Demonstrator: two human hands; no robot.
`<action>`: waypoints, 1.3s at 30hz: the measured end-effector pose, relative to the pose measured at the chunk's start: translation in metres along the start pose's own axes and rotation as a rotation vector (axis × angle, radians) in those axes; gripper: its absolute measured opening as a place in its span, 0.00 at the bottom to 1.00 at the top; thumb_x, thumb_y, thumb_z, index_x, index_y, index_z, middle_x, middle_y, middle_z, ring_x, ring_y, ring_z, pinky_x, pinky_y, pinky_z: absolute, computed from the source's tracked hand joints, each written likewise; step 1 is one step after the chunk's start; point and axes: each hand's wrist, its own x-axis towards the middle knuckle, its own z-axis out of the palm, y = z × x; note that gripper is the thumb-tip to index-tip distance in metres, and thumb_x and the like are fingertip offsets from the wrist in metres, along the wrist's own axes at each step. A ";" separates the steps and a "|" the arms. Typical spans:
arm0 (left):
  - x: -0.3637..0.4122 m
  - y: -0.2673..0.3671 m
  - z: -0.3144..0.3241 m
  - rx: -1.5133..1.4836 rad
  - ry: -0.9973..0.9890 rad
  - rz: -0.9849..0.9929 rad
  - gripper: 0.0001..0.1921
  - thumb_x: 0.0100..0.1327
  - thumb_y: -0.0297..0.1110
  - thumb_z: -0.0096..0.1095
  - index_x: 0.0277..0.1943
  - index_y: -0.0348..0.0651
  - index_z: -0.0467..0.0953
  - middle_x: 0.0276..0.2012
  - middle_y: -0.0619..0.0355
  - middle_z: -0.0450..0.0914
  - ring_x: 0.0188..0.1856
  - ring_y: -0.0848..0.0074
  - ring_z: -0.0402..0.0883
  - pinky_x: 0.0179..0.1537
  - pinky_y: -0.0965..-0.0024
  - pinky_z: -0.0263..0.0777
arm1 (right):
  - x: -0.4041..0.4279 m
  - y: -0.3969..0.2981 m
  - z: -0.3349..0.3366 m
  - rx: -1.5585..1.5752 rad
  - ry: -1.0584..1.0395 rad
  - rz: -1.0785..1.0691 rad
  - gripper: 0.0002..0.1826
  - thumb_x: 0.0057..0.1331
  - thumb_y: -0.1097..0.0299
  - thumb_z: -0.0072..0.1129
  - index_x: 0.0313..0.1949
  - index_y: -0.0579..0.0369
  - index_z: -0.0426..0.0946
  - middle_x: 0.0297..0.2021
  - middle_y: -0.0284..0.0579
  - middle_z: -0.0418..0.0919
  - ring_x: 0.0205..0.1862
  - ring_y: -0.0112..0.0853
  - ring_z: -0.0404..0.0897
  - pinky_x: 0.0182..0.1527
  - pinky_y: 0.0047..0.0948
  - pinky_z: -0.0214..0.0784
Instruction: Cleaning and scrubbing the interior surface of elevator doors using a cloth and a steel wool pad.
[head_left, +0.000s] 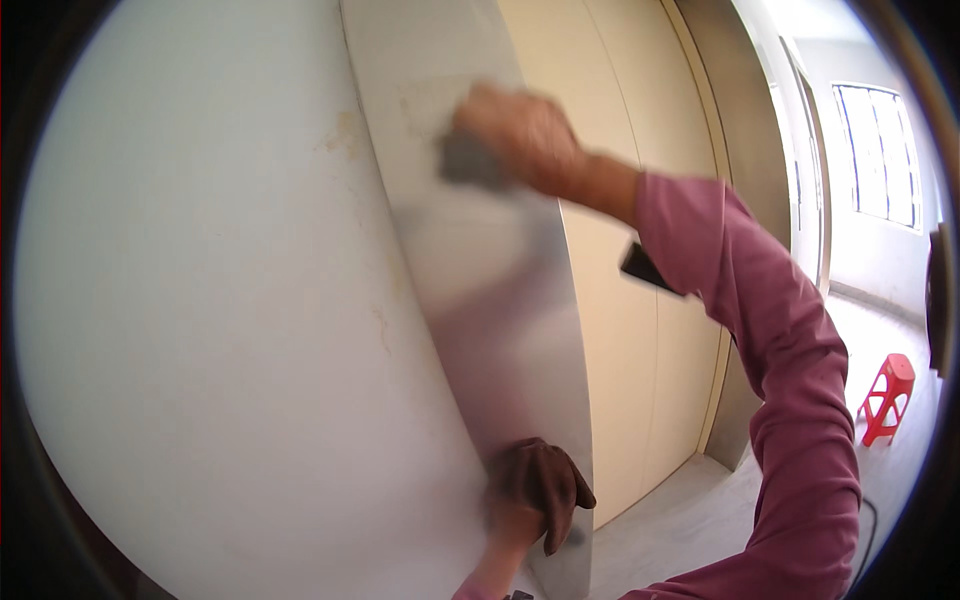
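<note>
A brushed-metal door frame panel (495, 255) runs up between the white wall and the cream door panels. Near its upper part is my right hand (521, 139), blurred, closed on a dark grey pad or cloth (472, 161); whether the pad touches the metal cannot be told. Lower down, my left hand (514, 517) holds a brown cloth (551, 487) against the same panel, its folds hanging over the fingers. The metal faintly reflects the pink sleeve.
The white wall (225, 300) at the left bears yellowish-brown stains beside the metal edge. Cream door panels (637, 360) stand to the right, with a dark flat object (649, 268) partly behind my right sleeve. A red plastic stool (889, 401) and a barred window (876, 154) are farther right.
</note>
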 end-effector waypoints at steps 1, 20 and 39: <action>0.002 0.002 0.000 0.003 0.024 0.089 0.26 0.47 0.42 0.64 0.47 0.39 0.67 0.40 0.50 0.73 0.40 0.62 0.75 0.39 0.66 0.70 | 0.020 0.017 0.000 -0.089 -0.033 0.130 0.06 0.55 0.70 0.48 0.34 0.48 0.66 0.32 0.44 0.71 0.34 0.39 0.76 0.30 0.37 0.67; 0.007 -0.001 0.006 0.161 -0.020 0.111 0.25 0.51 0.40 0.61 0.50 0.37 0.65 0.44 0.49 0.72 0.45 0.60 0.73 0.45 0.64 0.67 | 0.005 -0.036 -0.004 -0.156 -0.263 0.050 0.04 0.55 0.70 0.49 0.31 0.48 0.66 0.34 0.45 0.72 0.36 0.39 0.74 0.38 0.40 0.67; -0.047 -0.037 0.049 0.185 -0.102 0.128 0.22 0.51 0.36 0.58 0.50 0.37 0.68 0.45 0.48 0.71 0.48 0.60 0.72 0.46 0.64 0.68 | 0.066 -0.003 -0.002 0.000 0.045 0.242 0.03 0.55 0.71 0.49 0.30 0.52 0.68 0.31 0.45 0.71 0.36 0.40 0.73 0.37 0.41 0.62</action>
